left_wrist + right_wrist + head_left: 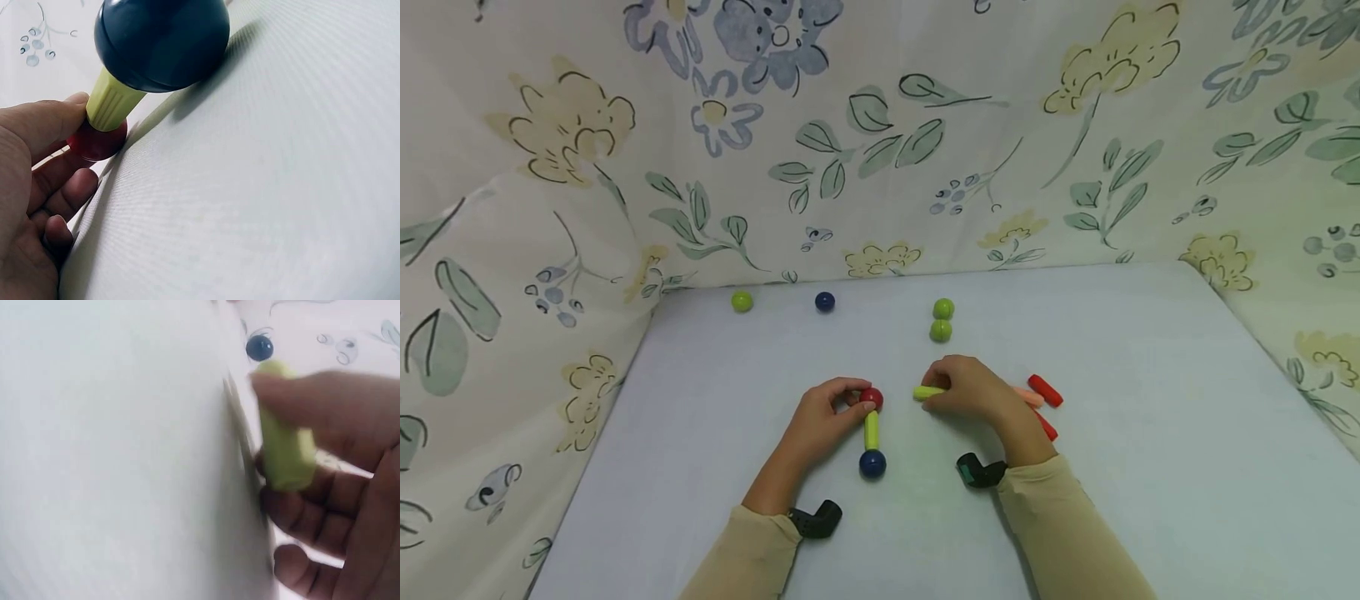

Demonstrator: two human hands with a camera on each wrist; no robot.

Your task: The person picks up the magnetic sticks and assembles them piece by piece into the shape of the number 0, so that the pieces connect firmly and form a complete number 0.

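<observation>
Fingers of the left hand (820,417) pinching the red ball (872,398) atop a yellow-green rod (871,430) joined to a dark blue ball (872,463), right hand (973,390) just right of the red ball gripping a loose yellow-green rod (927,392), red rods (1046,390) beyond that hand, on the pale table (1150,433).

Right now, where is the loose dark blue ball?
In the head view the loose dark blue ball lies at the far edge of the table, by the flowered cloth, between a single green ball and a green pair.
</observation>
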